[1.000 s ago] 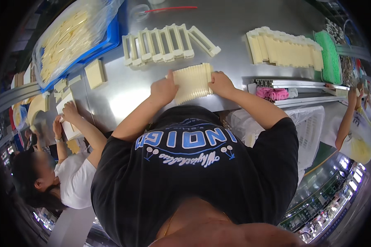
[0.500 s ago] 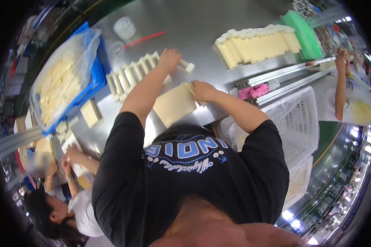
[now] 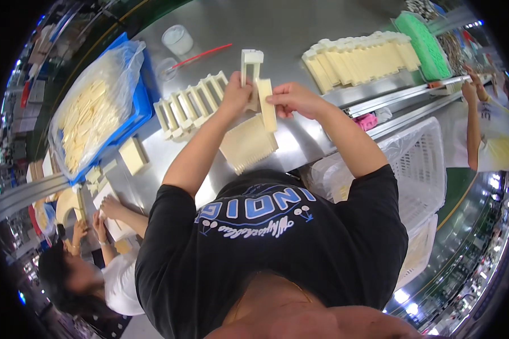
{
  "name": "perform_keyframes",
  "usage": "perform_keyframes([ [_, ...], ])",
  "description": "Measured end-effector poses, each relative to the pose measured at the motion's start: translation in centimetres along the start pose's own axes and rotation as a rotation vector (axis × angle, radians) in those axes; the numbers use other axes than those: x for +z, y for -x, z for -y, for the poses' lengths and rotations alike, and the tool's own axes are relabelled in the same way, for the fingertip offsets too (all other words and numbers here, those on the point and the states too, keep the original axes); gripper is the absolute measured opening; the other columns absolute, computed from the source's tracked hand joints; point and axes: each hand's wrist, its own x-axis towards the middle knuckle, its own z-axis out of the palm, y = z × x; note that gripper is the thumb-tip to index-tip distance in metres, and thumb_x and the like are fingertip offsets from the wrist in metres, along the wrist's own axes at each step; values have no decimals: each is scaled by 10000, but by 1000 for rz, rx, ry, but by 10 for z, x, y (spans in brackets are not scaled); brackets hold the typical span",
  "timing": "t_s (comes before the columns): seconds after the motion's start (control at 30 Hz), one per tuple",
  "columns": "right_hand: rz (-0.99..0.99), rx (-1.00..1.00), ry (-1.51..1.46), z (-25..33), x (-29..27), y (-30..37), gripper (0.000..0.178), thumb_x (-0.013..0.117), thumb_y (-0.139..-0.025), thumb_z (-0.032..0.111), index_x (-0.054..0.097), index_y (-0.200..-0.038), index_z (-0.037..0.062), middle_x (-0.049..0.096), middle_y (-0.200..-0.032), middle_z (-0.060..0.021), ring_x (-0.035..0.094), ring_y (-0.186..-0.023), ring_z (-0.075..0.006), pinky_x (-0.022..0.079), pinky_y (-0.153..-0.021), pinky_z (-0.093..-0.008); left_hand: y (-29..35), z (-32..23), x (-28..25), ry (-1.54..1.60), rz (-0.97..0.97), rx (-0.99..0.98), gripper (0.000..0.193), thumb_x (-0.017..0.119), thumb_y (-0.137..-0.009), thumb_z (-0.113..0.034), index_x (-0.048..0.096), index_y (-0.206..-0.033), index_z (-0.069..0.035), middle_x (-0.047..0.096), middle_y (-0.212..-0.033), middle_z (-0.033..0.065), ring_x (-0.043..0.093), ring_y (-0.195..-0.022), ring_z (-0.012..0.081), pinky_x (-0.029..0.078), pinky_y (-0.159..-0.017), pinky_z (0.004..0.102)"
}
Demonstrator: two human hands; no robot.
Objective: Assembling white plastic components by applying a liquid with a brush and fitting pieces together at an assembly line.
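My left hand is closed around a cream, hollow rectangular frame, held upright above the table. My right hand pinches a flat cream strip by its right edge, close beside that frame; whether the two touch I cannot tell. Just below them, a stack of similar flat strips lies near my body. To the left, several more hollow frames stand side by side in a slanted row.
A blue tray with a plastic bag of cream pieces lies left. Behind the frames are a white cup and a red stick. Cream pieces stand lined up far right by a green block. A white basket sits right. Co-workers flank me.
My left hand has lifted a hollow frame from the right end of the row. My right hand has risen from the stack with a strip, and both pieces are now side by side.
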Motion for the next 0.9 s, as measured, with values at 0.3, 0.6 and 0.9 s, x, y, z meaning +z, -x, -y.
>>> perform_keyframes([
  [0.3, -677, -611, 549, -9, 51, -22, 287, 538, -786, 100, 453, -1042, 3, 543, -609, -58, 509, -497, -109, 406, -459, -242, 49, -10, 18, 310, -40, 143, 353, 264, -919, -348, 415, -1060, -62, 483, -944, 35, 469, -854, 97, 382, -789, 232],
  [0.6, -624, -707, 612, -4, 55, -12, 493, 535, -786, 96, 267, -1195, 35, 518, -574, -71, 532, -501, -172, 413, -489, -271, 51, -16, 19, 302, -41, 257, 352, 203, -929, -309, 358, -1128, -64, 455, -964, 71, 432, -883, 120, 356, -801, 255],
  [0.9, -848, -977, 1051, -6, 45, -12, 334, 550, -760, 121, 511, -1087, 66, 500, -833, -90, 509, -658, -180, 426, -593, -288, 51, -27, 24, 371, -52, 270, 240, 322, -910, -226, 379, -1065, -51, 462, -945, 58, 447, -881, 108, 374, -782, 247],
])
